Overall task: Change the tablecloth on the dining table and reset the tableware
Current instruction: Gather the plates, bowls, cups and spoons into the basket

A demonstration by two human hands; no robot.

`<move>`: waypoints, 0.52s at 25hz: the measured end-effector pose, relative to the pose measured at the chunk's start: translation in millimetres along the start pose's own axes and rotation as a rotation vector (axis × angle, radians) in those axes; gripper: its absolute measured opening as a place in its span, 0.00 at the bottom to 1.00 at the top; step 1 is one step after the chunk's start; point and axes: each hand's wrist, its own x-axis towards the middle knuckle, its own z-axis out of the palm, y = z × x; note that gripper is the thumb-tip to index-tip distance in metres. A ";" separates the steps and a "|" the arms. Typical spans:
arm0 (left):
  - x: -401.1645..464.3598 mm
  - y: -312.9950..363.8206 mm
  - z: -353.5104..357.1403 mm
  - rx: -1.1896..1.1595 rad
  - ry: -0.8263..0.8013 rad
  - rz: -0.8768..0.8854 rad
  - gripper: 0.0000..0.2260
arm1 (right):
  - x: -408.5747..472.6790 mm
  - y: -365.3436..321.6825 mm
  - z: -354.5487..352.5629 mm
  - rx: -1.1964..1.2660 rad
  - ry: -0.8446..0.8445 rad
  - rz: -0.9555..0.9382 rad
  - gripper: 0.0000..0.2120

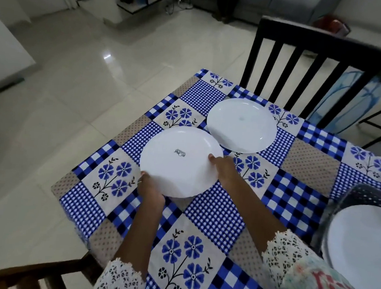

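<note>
A white plate (180, 163) is held upside down, a printed mark showing on its base, above the blue patchwork tablecloth (214, 212) on the table. Its near-left rim is gripped by the left hand (148, 187) and its right rim by the right hand (222, 169), fingers curled under. A second plate (241, 124) lies just beyond, nearly touching. A third plate (360, 250) is seen at the near right. A dark chair (300, 55) stands at the far side.

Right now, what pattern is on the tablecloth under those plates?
A patchwork of blue-and-white checks, beige dotted squares and blue flower panels covers the tablecloth, seen in the head view.
</note>
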 end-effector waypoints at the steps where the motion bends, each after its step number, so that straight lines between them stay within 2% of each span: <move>1: -4.4 1.7 20.5 -0.007 -0.034 0.013 0.22 | 6.7 -9.5 -11.7 0.003 0.047 -0.015 0.27; 4: -15.0 1.1 77.9 0.022 -0.207 0.095 0.24 | 39.4 -31.5 -49.0 0.053 0.119 0.004 0.27; 6: -8.5 -0.8 109.8 0.156 -0.293 0.145 0.25 | 55.5 -46.0 -70.3 0.093 0.171 0.004 0.28; 10: 6.3 0.4 171.6 0.384 -0.289 0.291 0.28 | 87.9 -64.5 -95.1 0.213 0.244 -0.004 0.28; 13: 9.3 1.4 203.4 0.638 -0.274 0.453 0.38 | 107.6 -73.7 -99.1 0.213 0.299 -0.036 0.28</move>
